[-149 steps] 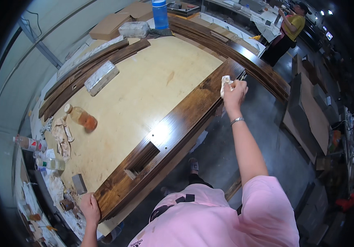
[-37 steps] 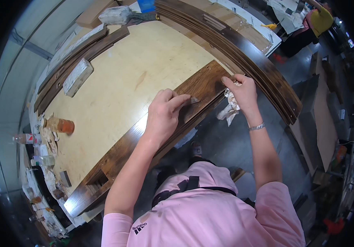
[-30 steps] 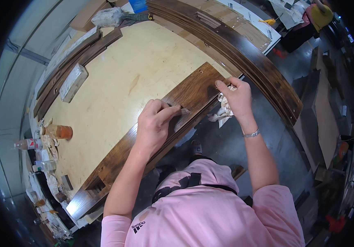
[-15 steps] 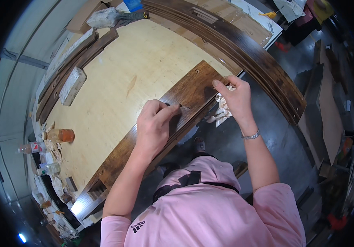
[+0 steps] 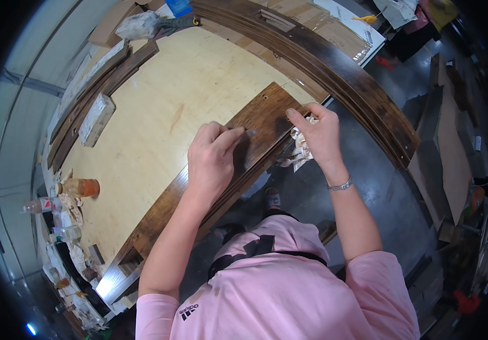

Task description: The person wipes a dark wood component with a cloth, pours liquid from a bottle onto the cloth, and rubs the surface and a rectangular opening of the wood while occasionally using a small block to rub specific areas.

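A long dark-brown wooden board lies slantwise along the near edge of the worktable, with a small hole near its far end and a rectangular cutout near its lower left end. My left hand is closed in a pinch over the board's surface, beside a dull, lighter patch. Whatever sits between its fingertips is too small to make out. At the board's right edge, my right hand grips with the thumb on top; some fingers are hidden. A crumpled, brown-stained white cloth or paper hangs under that hand.
Stacked brown boards curve along the far right side. On the pale tabletop a whitish block lies near more dark strips. A jar of orange-brown liquid and plastic bottles stand at left. Cardboard leans at right.
My left hand has moved slightly up along the board, still pinched. My right hand keeps its grip at the edge. The whole view has shifted a little to the left.
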A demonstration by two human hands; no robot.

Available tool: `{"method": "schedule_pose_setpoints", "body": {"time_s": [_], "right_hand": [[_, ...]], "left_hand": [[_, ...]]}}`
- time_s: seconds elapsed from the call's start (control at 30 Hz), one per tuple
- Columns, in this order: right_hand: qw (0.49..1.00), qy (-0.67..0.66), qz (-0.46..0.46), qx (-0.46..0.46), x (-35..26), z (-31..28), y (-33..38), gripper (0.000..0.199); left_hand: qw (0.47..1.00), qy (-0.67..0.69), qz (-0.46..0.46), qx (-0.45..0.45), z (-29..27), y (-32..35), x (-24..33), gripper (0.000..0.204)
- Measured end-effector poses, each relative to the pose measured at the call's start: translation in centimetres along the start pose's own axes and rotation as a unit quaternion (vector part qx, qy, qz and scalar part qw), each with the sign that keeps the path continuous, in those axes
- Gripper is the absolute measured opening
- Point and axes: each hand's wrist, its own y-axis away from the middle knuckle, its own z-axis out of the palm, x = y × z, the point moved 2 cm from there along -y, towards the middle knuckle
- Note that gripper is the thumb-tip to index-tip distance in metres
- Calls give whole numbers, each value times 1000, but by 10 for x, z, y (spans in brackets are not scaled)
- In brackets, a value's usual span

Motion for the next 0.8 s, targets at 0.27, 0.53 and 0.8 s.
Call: {"method": "schedule_pose_setpoints", "body": {"time_s": [0.27, 0.53, 0.8], "right_hand": [[1000, -2, -7, 7, -1, -1, 0, 44], [1000, 6, 6, 3, -4, -2, 1, 41], [1000, 10, -8, 8, -4, -1, 1, 42]], "left_hand": [[1000, -9, 6, -2, 2, -5, 4, 15], [1000, -3, 15, 2, 9, -12, 7, 19], [999, 26, 42, -19, 17, -18, 13, 18]]}}
